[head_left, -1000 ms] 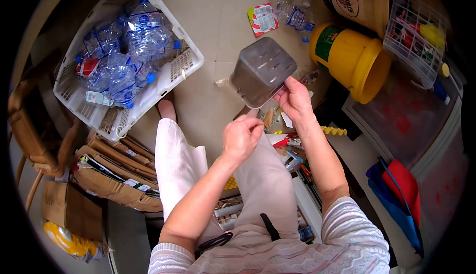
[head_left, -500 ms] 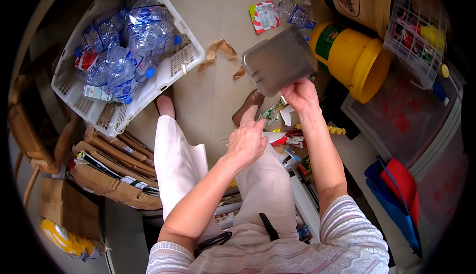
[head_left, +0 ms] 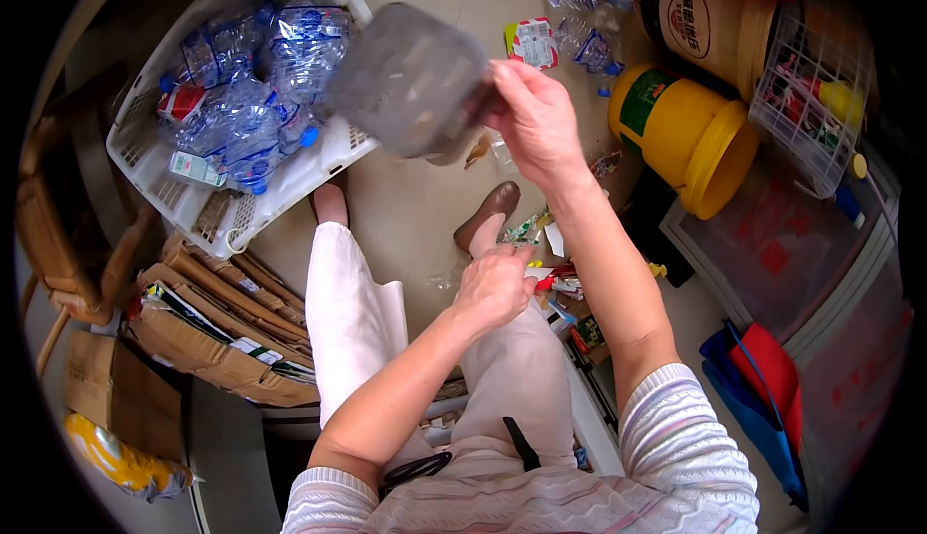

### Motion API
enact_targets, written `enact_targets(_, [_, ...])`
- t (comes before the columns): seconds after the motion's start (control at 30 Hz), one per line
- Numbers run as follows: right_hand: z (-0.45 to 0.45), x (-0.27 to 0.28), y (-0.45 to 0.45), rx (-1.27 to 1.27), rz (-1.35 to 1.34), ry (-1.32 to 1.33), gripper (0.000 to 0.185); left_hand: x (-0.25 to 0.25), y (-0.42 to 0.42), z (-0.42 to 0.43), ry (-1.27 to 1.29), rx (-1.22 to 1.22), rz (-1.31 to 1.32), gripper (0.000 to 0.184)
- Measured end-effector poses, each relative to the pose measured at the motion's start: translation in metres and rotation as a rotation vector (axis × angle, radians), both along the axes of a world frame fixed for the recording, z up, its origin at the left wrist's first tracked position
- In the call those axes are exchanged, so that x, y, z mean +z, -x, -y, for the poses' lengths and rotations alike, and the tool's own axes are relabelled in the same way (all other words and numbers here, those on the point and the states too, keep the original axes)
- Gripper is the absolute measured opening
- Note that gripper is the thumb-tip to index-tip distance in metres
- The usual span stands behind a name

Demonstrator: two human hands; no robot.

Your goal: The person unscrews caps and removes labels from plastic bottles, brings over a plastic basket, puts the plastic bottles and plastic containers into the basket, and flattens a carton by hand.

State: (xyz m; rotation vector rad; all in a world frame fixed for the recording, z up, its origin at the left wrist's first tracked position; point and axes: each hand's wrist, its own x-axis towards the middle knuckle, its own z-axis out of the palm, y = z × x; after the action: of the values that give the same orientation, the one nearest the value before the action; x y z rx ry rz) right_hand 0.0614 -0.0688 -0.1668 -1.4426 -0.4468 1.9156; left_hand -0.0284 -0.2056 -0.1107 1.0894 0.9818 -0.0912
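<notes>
My right hand (head_left: 536,119) grips the edge of a grey see-through plastic container (head_left: 410,80), blurred by motion. It is held up in the air, in front of the right rim of a white plastic crate (head_left: 217,220). Crushed clear plastic bottles (head_left: 251,133) with blue caps fill the crate, along with a small red box and a white carton. My left hand (head_left: 492,288) is above my right knee with its fingers curled in. Whatever it may hold is hidden.
Flattened cardboard (head_left: 208,341) stands at the left. On the right are a yellow bucket (head_left: 666,138), a larger tub (head_left: 710,27) and a wire basket (head_left: 811,99). Several bottles (head_left: 589,46) and a red-green packet (head_left: 531,43) lie on the floor. Small scraps (head_left: 565,283) lie beside my right leg.
My right hand has swung the grey container left and upward, from near the yellow bucket to beside the crate. My left hand has shifted slightly right, its fingers more curled. The view has shifted a little.
</notes>
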Motion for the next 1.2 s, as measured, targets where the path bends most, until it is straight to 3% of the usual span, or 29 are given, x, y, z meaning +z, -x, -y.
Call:
enact_targets(0.03, [-0.014,0.013,0.029,0.072,0.125,-0.05,0.024,0.002,0.001,-0.003,0.025,-0.009,-0.004,0.035])
enact_targets(0.07, [-0.021,0.012,0.051,0.097,0.087,-0.161,0.023,0.003,0.001,-0.005,0.051,-0.019,-0.009,0.034])
enact_targets(0.1, [-0.025,0.002,0.066,0.231,0.221,-0.369,0.021,0.004,0.002,-0.007,0.064,-0.008,-0.007,0.032])
enact_targets(0.2, [-0.029,0.024,0.116,0.608,0.522,-0.623,0.011,0.002,0.003,-0.007,0.093,0.007,-0.014,0.028])
enact_targets(0.3, [0.001,-0.016,0.126,0.854,0.772,-1.016,0.01,-0.004,0.002,-0.005,0.098,-0.005,-0.025,0.025])
enact_targets(0.5, [0.051,-0.091,0.105,1.116,0.927,-0.802,0.01,-0.001,0.015,-0.007,0.064,0.051,0.008,0.024])
enact_targets(0.6, [0.053,-0.106,0.114,1.401,0.978,-0.775,0.008,0.001,0.024,-0.021,0.166,0.048,0.005,0.029])
enact_targets(0.67, [0.05,-0.113,0.119,1.417,0.968,-0.7,0.011,0.006,0.028,-0.031,0.31,0.065,-0.002,0.034])
enact_targets(0.83, [0.048,-0.11,0.14,1.442,0.913,-0.417,0.016,0.03,0.03,-0.041,-0.025,0.378,-0.063,0.048])
enact_targets(0.9, [0.042,-0.101,0.148,1.418,0.865,-0.271,0.018,0.022,0.028,-0.035,-0.006,0.369,-0.045,0.048])
enact_targets(1.0, [0.041,-0.107,0.134,1.142,0.94,-0.432,0.021,0.006,0.04,-0.035,0.144,0.061,0.128,0.039])
enact_targets(1.2, [0.002,-0.046,0.073,0.744,0.603,0.014,0.031,0.0,0.036,-0.031,0.021,-0.102,0.172,0.024])
